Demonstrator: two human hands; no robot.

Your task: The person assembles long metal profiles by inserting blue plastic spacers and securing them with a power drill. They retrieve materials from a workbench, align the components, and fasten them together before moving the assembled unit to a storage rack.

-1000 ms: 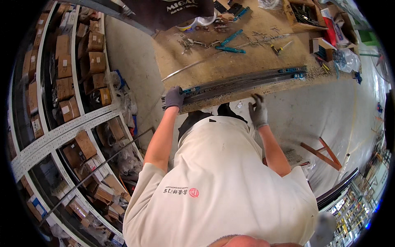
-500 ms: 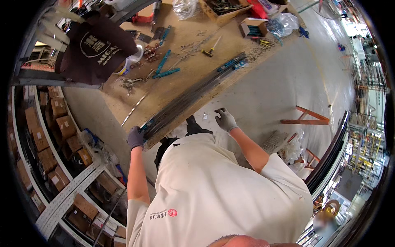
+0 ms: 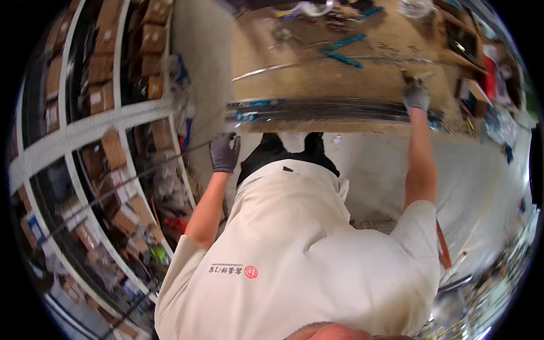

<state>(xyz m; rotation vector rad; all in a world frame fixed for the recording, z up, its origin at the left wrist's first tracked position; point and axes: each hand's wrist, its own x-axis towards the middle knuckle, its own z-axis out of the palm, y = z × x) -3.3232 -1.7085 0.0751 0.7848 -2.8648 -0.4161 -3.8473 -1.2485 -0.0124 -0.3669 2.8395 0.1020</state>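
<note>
My left hand (image 3: 225, 154), in a dark grey glove, is off the bench's near left corner with its fingers loosely apart and nothing in them. My right hand (image 3: 417, 98), in a light grey glove, reaches over the bars to a yellow-and-black handled tool (image 3: 409, 76) with a thin shaft. The fingers are at its handle, but blur hides whether they close on it. Long dark metal bars (image 3: 334, 108) lie side by side along the near edge of the workbench (image 3: 300, 85), with teal pieces (image 3: 260, 104) at their left end.
Teal hinged strips (image 3: 344, 51), a thin metal rod (image 3: 272, 72) and small loose parts lie on the bench. At the right stand a wooden box (image 3: 462, 42), a small carton (image 3: 473, 96) and a clear plastic bag (image 3: 500, 126). Shelves (image 3: 93, 127) with cartons rise at the left.
The view has turned, so the bench edge now runs level. My left hand has come away from the bars' left end. My right hand has moved from beside my body to the yellow-and-black tool.
</note>
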